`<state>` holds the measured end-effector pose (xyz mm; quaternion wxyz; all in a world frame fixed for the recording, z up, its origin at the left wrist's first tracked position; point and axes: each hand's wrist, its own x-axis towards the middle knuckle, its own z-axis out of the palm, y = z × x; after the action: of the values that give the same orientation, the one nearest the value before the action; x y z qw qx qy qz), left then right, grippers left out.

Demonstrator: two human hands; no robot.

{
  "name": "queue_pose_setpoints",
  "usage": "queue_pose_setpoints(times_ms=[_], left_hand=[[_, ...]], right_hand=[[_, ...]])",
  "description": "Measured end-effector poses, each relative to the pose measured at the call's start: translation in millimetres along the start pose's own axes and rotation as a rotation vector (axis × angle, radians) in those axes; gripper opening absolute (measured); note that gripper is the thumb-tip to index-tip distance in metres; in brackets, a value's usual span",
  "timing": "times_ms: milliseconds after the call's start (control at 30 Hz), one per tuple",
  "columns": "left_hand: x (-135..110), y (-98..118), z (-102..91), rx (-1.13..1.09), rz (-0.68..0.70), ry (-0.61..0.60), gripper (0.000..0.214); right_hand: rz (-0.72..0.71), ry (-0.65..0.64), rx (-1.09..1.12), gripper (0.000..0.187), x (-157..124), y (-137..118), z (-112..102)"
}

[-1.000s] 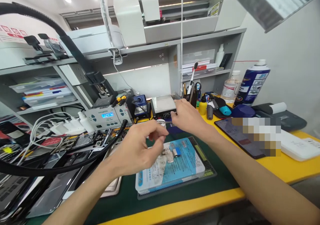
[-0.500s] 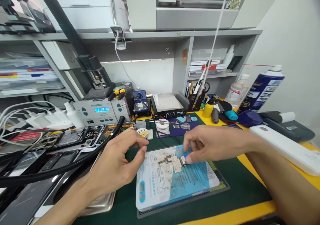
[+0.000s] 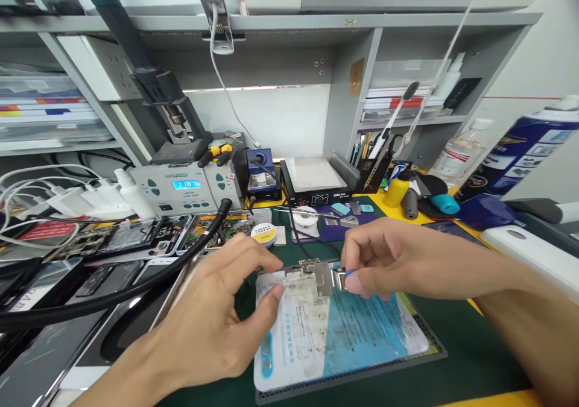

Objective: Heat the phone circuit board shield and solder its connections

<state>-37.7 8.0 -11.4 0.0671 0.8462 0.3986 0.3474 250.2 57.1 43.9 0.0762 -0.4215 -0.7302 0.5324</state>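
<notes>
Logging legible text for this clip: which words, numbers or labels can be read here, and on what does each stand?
"318" on the lit blue display of the soldering station; the first digit is unsure.
Print on the blue-and-white mat: too small to read.
Labels on the spray can, clear bottle and yellow tin: blurred.
The metal part pinched by the right hand: no text seen.

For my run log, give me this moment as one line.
left hand: open, over mat's left edge | right hand: fingers pinch metal part | metal part: at top edge of mat
</notes>
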Motion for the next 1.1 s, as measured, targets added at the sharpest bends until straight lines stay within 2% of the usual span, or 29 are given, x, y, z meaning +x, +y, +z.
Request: queue_pose_setpoints(times_ms=[400,867,1100], left_hand=[[-1.9,-1.1,5.4,0.077,0.139,0.154,0.019],[-3.8,-3.2,6.9,0.171,0.182,0.147,0.022],[-3.7,-2.3,7.1,0.206,0.197,0.153,0.024]], right_hand=[[-0.052,0.043,0.238,0.024,5.9,10.3,1.9],[-0.024,0.072,0.306,0.029,6.3,9.9,2.2],[0.003,0.092,0.265,0.028,6.0,3.1,4.8]])
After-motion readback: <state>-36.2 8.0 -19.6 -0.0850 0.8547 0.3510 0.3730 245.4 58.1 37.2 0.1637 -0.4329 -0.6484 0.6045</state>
